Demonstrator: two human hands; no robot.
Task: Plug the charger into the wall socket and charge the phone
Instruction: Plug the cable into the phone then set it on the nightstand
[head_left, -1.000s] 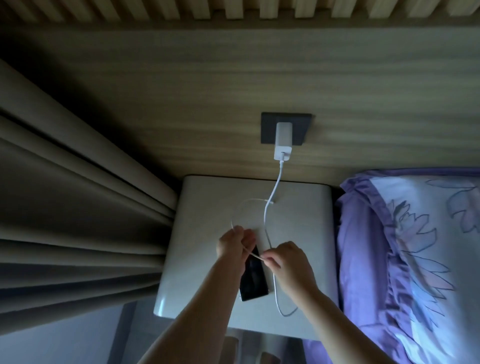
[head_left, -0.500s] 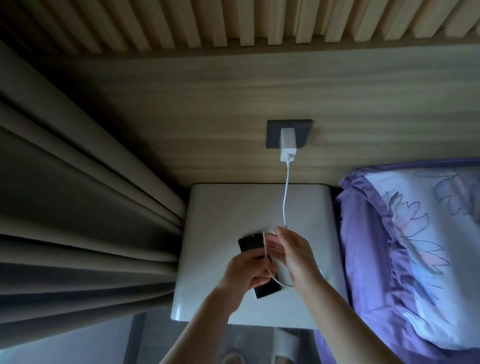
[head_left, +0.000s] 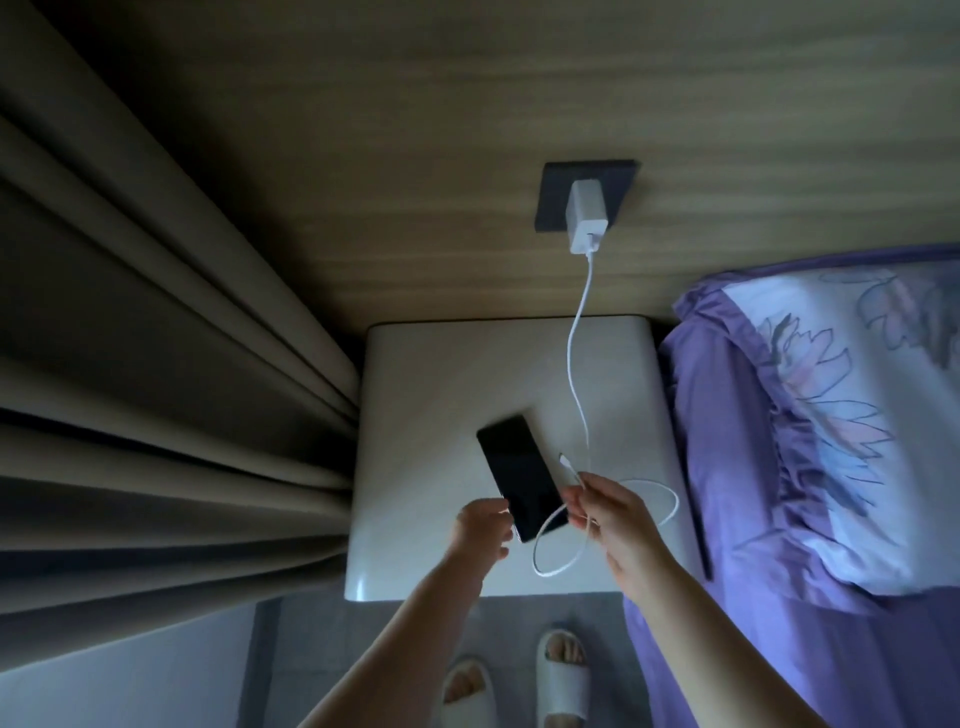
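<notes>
A white charger (head_left: 587, 217) sits plugged into the dark wall socket (head_left: 556, 197) on the wooden panel. Its white cable (head_left: 576, 364) hangs down to the nightstand and loops there. My right hand (head_left: 608, 514) pinches the cable near its free end, and the small connector (head_left: 565, 460) sticks up just right of the phone, apart from it. The black phone (head_left: 519, 478), screen dark, is tilted above the white nightstand (head_left: 431, 374). My left hand (head_left: 480, 527) grips the phone's lower end.
Heavy grey curtains (head_left: 156, 364) hang at the left. A bed with a purple floral pillow (head_left: 831, 415) lies close at the right. Below the nightstand my feet in white slippers (head_left: 561, 675) stand on a grey floor.
The hands have separated: the left now holds the phone by its lower end, the right has drawn the cable end out to the phone's right. The view has shifted downward.
</notes>
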